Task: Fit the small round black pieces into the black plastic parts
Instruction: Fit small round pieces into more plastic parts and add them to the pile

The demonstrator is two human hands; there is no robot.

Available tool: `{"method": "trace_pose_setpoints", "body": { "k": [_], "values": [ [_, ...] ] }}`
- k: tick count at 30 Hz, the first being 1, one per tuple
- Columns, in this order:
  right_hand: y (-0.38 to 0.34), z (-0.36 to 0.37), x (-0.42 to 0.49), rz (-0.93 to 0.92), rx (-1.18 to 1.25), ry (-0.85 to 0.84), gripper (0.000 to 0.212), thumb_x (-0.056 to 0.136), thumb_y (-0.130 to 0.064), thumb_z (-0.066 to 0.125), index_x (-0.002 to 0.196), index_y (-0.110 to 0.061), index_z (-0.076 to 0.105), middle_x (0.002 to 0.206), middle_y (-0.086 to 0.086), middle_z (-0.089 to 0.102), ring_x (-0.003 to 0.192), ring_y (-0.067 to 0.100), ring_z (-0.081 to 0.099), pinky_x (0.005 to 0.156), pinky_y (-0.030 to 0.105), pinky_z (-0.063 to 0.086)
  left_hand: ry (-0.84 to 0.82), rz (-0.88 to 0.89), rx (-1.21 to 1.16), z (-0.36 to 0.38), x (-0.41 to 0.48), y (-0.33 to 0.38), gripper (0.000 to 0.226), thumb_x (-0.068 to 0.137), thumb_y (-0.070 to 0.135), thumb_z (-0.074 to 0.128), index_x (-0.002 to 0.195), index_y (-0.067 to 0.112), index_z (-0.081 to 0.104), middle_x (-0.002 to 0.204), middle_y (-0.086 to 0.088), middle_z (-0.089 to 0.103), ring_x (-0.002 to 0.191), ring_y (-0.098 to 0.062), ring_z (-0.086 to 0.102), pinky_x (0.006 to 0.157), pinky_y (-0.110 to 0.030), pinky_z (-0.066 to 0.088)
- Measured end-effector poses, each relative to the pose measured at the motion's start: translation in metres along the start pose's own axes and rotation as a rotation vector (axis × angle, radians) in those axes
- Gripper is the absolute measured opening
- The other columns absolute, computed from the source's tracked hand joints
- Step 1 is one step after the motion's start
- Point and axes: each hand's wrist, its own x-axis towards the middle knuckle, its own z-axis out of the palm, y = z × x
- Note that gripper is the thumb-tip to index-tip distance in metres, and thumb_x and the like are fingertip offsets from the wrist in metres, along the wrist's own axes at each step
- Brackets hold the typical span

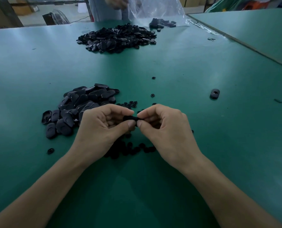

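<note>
Left grip point(102, 127) and right grip point(166, 129) pinch 1 black plastic part point(131, 118) between them, over round pieces point(130, 148)

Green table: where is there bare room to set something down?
Bare green table lies left of both piles, between the far heap and the near pile of black plastic parts, and in front of the lone part. It is crowded around the left hand and right hand, where small round black pieces are scattered.
</note>
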Motion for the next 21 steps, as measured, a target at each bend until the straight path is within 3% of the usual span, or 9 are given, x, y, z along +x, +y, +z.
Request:
{"method": "trace_pose_setpoints", "body": {
  "k": [10,16,21],
  "values": [
    [-0.0006,-0.002,0.0004,0.026,-0.007,-0.016,0.014,0.085,-0.012,0.075,0.086,-0.026,0.073,0.076,-0.014,0.071,0.074,-0.002,0.066,0.067,0.01,0.05,0.053,-0.013,0.033,0.0002,-0.0018,0.003,0.023,0.063,0.014,0.079,0.086,0.015,0.074,0.074,-0.003,0.076,0.062,-0.01,0.07,0.064,-0.019,0.058],
    [0.0004,-0.003,0.0007,0.012,-0.016,-0.041,0.014,0.086,-0.008,0.075,0.09,-0.022,0.076,0.078,-0.016,0.071,0.076,-0.006,0.067,0.07,0.007,0.049,0.023,0.037,0.145,0.0013,-0.0009,-0.0014,0.029,0.076,-0.008,0.078,0.086,0.019,0.073,0.077,-0.001,0.075,0.066,-0.009,0.068,0.069,-0.021,0.058],
    [0.0011,-0.0048,0.0007,-0.031,-0.059,-0.02,0.019,0.089,-0.006,0.069,0.098,-0.02,0.077,0.085,-0.015,0.074,0.08,-0.005,0.068,0.074,0.009,0.051,0.057,0.114,0.209,-0.0011,-0.0003,-0.0041,0.027,0.078,-0.004,0.079,0.088,0.02,0.073,0.08,0.003,0.076,0.069,-0.009,0.069,0.069,-0.02,0.057]
  ]
}}
